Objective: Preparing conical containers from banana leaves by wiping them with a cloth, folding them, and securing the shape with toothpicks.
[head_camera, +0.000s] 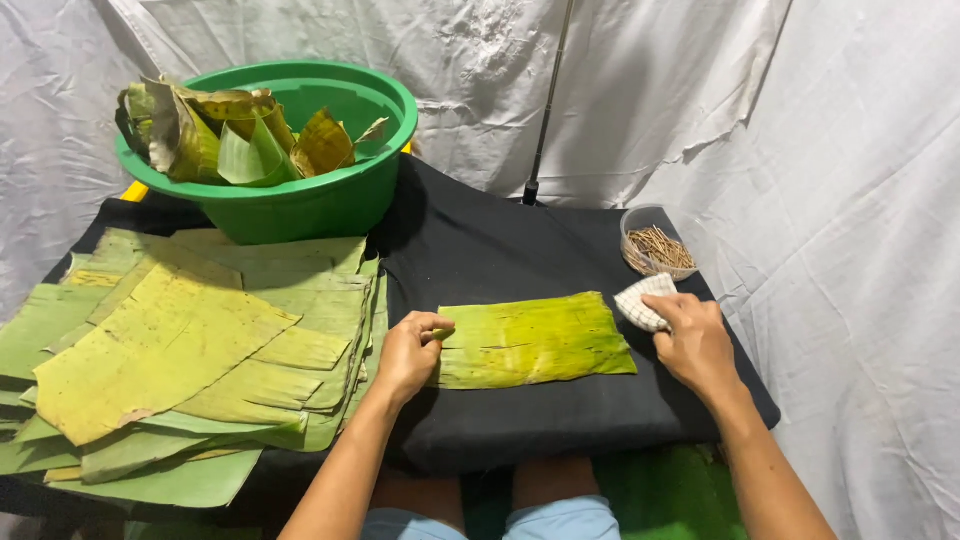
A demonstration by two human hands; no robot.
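Observation:
A rectangular green banana leaf piece point(535, 340) lies flat on the black cloth-covered table point(480, 250). My left hand point(408, 352) pinches the leaf's left edge. My right hand point(695, 340) rests at the leaf's right end and grips a small white checked cloth point(643, 300), which touches the leaf's upper right corner.
A stack of large banana leaf sheets point(190, 350) covers the table's left side. Behind it stands a green plastic basin point(300, 190) holding folded leaf pieces. A clear round container of thin wooden sticks point(655, 245) sits at the right rear. A white sheet hangs behind, with a thin black pole point(548, 100).

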